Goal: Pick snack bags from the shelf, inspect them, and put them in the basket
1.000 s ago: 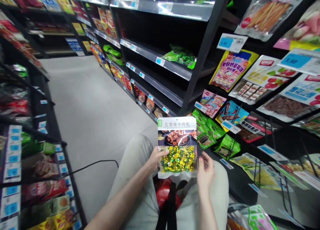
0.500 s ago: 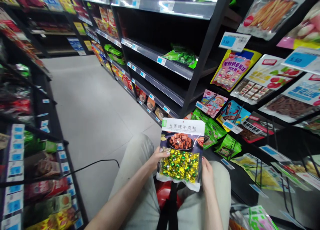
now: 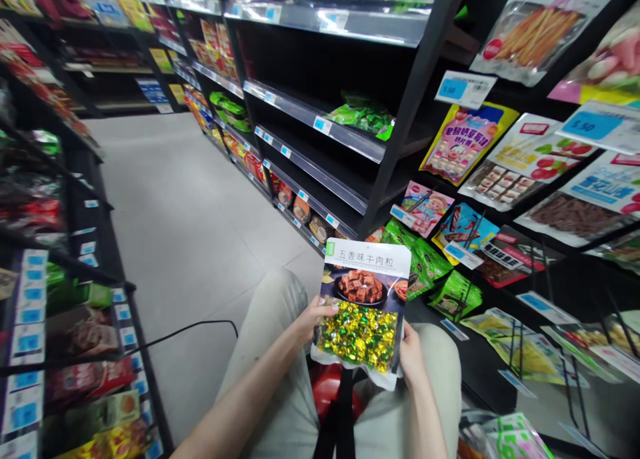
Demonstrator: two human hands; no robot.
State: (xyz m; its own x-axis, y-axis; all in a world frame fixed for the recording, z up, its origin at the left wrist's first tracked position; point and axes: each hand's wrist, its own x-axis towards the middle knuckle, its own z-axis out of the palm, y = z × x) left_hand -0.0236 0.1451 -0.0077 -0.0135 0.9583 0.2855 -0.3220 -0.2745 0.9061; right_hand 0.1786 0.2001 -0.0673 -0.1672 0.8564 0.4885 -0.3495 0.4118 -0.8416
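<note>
A flat snack bag is held upright above my lap. Its white top carries Chinese print over a picture of meat cubes, and a clear window shows gold and green wrapped pieces. My left hand grips the left edge, thumb on the front and the other fingers hidden behind. At the lower right edge my right hand is closed on the bag, its fingers mostly out of sight behind it. Just beyond the bag's right side hang green packets.
Dark shelving with price tags runs along the far side, holding some green bags. Hanging snack packs on hooks fill the right. A low rack of packets lines the left. Grey floor lies between; a black cable crosses it.
The bag has tilted slightly, its bottom shifting a little left. Both hands keep their hold. The view has shifted only slightly.
</note>
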